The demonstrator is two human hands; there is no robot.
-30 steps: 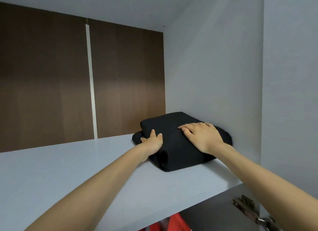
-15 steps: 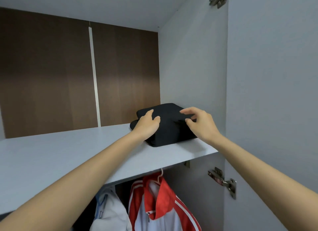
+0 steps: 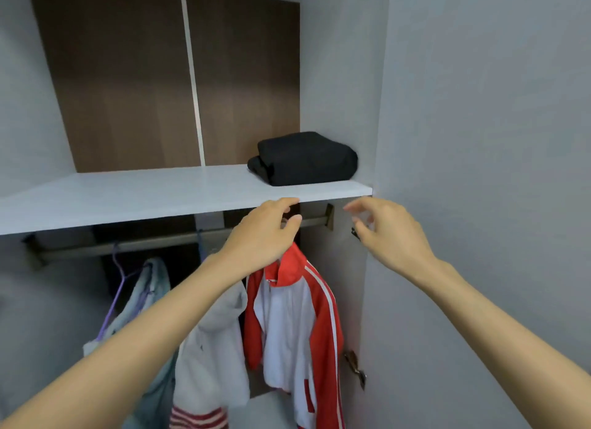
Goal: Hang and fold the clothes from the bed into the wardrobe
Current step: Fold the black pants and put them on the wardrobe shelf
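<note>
- Under the shelf (image 3: 128, 201), toward eight o'clock of the view, a purple hanger (image 3: 117, 281) carries a pale blue-green garment (image 3: 150, 288) on the rail (image 3: 144, 244).
- At six o'clock a white hooded garment (image 3: 211, 348) hangs, partly behind the left forearm.
- Near the centre, the left hand (image 3: 263, 236) sits just below the shelf's front edge, fingers loosely curled, gripping nothing.
- A red and white jacket (image 3: 297, 320) hangs at five o'clock of that hand.
- The folded black garment (image 3: 305, 159) lies on the shelf's right end, at one o'clock of the left hand, close to the side wall (image 3: 335, 76); neither hand touches it.
- At five o'clock of the black garment, the right hand (image 3: 388, 233) hovers with fingers spread and relaxed, empty.
- The open door (image 3: 479, 172) fills the three o'clock side, with a hinge (image 3: 355, 368) lower down.
</note>
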